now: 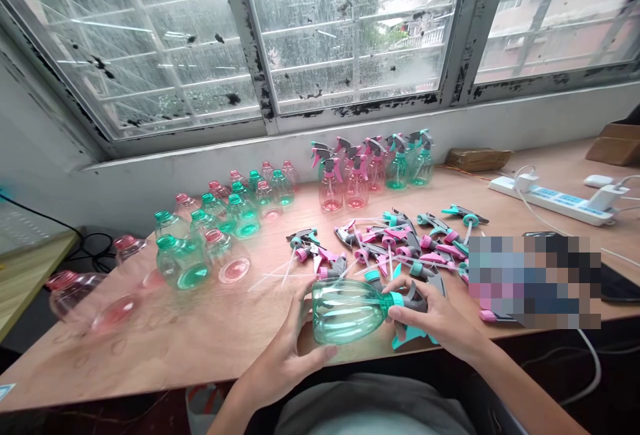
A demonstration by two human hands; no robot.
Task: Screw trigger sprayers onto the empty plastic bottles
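The left hand (287, 348) wraps its fingers around the base of a green bottle (347, 310) lying on its side at the near edge of the counter (200, 335), while the right hand (430, 318) has its fingers clamped on the grey and teal sprayer (413, 312) sitting at the bottle's neck. Just behind the hands lies a loose heap of pink and teal sprayer heads (395, 245), their thin white tubes pointing across the wood, close enough to crowd the space behind the bottle. To the left stand open bottles without heads (220, 228), pink and green mixed, some near the front corner and others running back toward the wall. Against the wall under the window (350, 28) is a tight cluster of finished bottles with sprayers on (373, 168). Far right, a white power strip (555, 200) with plugs and cables lies on the counter, a flat brown packet (477, 158) rests by the wall, and a cardboard box (617, 143) sits at the right edge. A blurred patch covers part of the right side of the counter, hiding what lies there.
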